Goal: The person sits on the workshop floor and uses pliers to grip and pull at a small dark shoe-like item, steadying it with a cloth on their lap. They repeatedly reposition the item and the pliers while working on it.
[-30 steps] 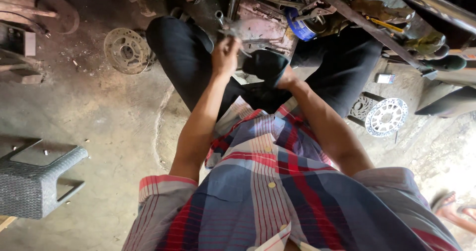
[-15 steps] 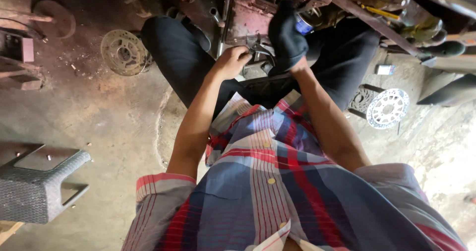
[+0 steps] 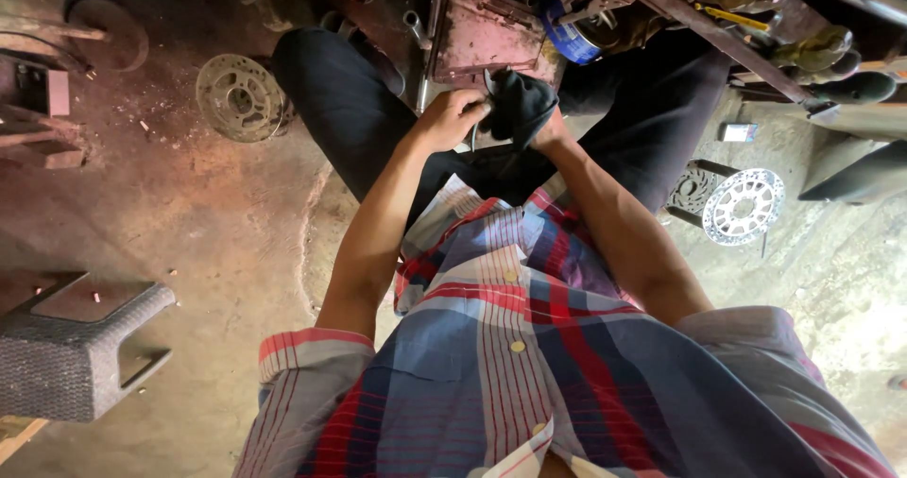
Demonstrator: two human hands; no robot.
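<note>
While both hands meet over the lap, the left hand (image 3: 452,117) is curled w/ fingers pressed together, pinching the edge of a dark cloth (image 3: 521,105). Right hand (image 3: 546,136) is mostly hidden under that cloth; seems closed on it from below, but how tight can't be told. Cloth sits bunched between the two hands, just above the black trousers (image 3: 359,119), approx. centre-top of view. A small metal part may be wrapped inside; too hidden to say. Judging progress: wiping looks mid-way, cloth wrapped round sth, nothing set down nearby yet. Outward: reddish metal tray (image 3: 491,39) w/ tools just beyond the hands, blue can (image 3: 572,39) beside it. Sprocket (image 3: 238,95) on the concrete floor (image 3: 189,223) to the left, brake disc (image 3: 744,206) to the right, grey woven stool (image 3: 76,346) nearer left.
</note>
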